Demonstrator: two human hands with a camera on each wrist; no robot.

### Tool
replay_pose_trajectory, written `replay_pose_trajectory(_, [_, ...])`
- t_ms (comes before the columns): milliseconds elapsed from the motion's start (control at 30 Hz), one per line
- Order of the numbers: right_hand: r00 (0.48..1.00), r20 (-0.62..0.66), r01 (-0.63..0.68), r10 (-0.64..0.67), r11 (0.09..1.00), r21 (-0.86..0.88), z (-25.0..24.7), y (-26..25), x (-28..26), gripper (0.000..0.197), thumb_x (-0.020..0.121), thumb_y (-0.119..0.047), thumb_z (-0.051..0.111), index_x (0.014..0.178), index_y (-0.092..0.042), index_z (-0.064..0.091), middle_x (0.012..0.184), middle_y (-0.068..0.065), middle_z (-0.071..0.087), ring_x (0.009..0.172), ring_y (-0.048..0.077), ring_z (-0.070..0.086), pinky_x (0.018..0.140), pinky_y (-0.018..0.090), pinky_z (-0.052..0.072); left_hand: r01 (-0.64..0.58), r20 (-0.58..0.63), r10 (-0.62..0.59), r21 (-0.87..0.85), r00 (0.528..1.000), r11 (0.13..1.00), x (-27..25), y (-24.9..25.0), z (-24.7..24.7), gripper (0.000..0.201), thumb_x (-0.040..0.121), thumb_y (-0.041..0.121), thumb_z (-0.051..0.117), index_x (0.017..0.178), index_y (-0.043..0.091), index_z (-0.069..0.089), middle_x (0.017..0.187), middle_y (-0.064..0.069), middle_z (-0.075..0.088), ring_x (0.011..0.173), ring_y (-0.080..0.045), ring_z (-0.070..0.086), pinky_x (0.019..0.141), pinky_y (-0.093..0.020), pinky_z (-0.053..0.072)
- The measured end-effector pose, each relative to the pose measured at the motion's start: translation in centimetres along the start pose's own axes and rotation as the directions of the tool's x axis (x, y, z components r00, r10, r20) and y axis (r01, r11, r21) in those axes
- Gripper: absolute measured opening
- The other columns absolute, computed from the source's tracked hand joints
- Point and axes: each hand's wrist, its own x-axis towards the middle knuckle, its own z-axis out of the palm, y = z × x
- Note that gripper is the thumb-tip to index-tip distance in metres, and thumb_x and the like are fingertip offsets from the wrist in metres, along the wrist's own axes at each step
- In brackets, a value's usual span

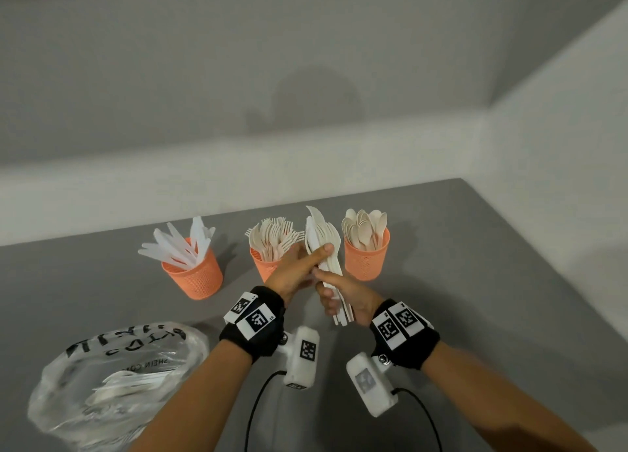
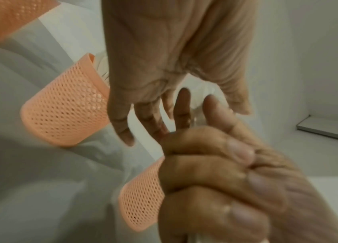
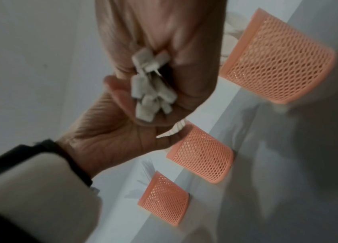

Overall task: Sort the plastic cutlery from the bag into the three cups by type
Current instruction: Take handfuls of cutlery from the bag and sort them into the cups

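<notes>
Plastic cutlery bundle [image 1: 326, 248], upright, is gripped low by right hand [image 1: 343, 298], pinched above by left hand [image 1: 299, 268], between fork cup [image 1: 268, 268] and spoon cup [image 1: 365, 258].

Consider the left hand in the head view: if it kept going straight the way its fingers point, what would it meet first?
The left hand points forward and to the right, already touching the cutlery bundle. Beyond that, probably the spoon cup, though depth is unclear.
</notes>
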Motion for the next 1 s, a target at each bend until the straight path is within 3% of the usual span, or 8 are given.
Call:
replay_pose_trajectory(67, [0.998,-0.049,0.041,-0.04,0.999,0.027,-0.5,0.0,0.2,0.012,0.096,-0.029,0.048,0.098,-0.019,0.055,0.047,-0.007,0.044,0.031,0.003,0.033,0.034,0.015,0.029,-0.059,-0.154,0.052,-0.041,0.987,0.997,0.0,0.3,-0.1,0.05,0.08,0.036,0.069,0.116,0.009,0.049,0.091,-0.004,0.063,0.066,-0.006,0.064,0.064,-0.021,0.051])
replay_pose_trajectory(167, [0.998,-0.043,0.053,-0.054,0.998,-0.043,-1.1,0.1,0.3,0.025,0.096,-0.036,0.044,0.117,-0.028,0.056,0.049,-0.008,0.044,0.033,0.002,0.032,0.034,0.013,0.029,-0.151,-0.283,0.136,-0.033,0.949,0.988,0.1,1.1,-0.4,0.026,0.093,0.015,0.053,0.118,0.009,0.048,0.093,-0.004,0.056,0.053,0.001,0.062,0.045,-0.007,0.045])
replay_pose_trajectory(267, [1.0,0.006,0.008,-0.007,0.991,-0.13,-1.2,0.1,0.2,0.041,0.096,-0.04,0.043,0.131,-0.021,0.048,0.047,-0.009,0.044,0.033,0.002,0.033,0.033,0.013,0.029,-0.192,-0.32,0.215,0.101,0.923,0.976,0.6,1.4,-1.1,0.024,0.095,0.017,0.048,0.117,0.007,0.054,0.093,-0.004,0.056,0.069,-0.006,0.056,0.047,-0.004,0.042])
replay_pose_trajectory(367, [0.997,0.054,-0.046,0.054,0.99,-0.135,-1.1,0.3,0.0,0.05,0.095,-0.045,0.04,0.135,-0.014,0.041,0.046,-0.009,0.045,0.032,0.002,0.034,0.033,0.014,0.03,-0.207,-0.313,0.252,0.17,0.916,0.964,0.8,1.7,-1.6,0.009,0.092,0.01,0.052,0.097,0.006,0.059,0.077,0.001,0.056,0.065,-0.008,0.051,0.046,-0.003,0.039])
replay_pose_trajectory(500, [0.991,0.099,-0.079,0.086,0.995,-0.068,-1.3,0.4,-0.4,0.04,0.095,-0.049,0.032,0.109,-0.017,0.051,0.046,-0.009,0.045,0.033,0.002,0.035,0.034,0.014,0.03,-0.18,-0.254,0.223,0.183,0.941,0.967,0.9,2.2,-2.7,0.014,0.091,0.007,0.054,0.081,0.012,0.064,0.073,0.001,0.058,0.057,-0.004,0.05,0.045,-0.008,0.039])
replay_pose_trajectory(600, [0.993,0.08,-0.089,0.091,0.996,-0.031,-1.4,0.4,-0.6,0.036,0.096,-0.05,0.03,0.094,-0.018,0.048,0.046,-0.008,0.046,0.033,0.002,0.036,0.034,0.014,0.03,-0.174,-0.209,0.209,0.17,0.955,0.97,1.0,2.6,-3.1,0.016,0.091,0.009,0.055,0.08,0.014,0.065,0.072,-0.003,0.056,0.048,-0.001,0.049,0.042,-0.011,0.038])
replay_pose_trajectory(833, [0.992,0.079,-0.092,0.094,0.995,-0.024,-1.2,-0.3,-0.4,0.032,0.097,-0.045,0.033,0.093,-0.018,0.051,0.047,-0.008,0.047,0.033,0.003,0.039,0.034,0.014,0.032,-0.225,-0.264,0.25,0.123,0.931,0.967,1.1,3.4,-3.0,0.023,0.095,0.005,0.045,0.079,0.014,0.058,0.072,-0.003,0.056,0.04,0.001,0.048,0.04,-0.011,0.037])
replay_pose_trajectory(1000, [0.995,0.069,-0.074,0.076,0.996,-0.04,-1.2,-0.1,-0.3,0.032,0.097,-0.041,0.035,0.087,-0.016,0.052,0.048,-0.008,0.046,0.033,0.003,0.038,0.032,0.013,0.03,-0.231,-0.287,0.246,0.087,0.926,0.969,1.1,4.0,-3.6,0.023,0.095,0.004,0.043,0.08,0.015,0.057,0.075,-0.002,0.058,0.044,0.001,0.051,0.046,-0.013,0.043])
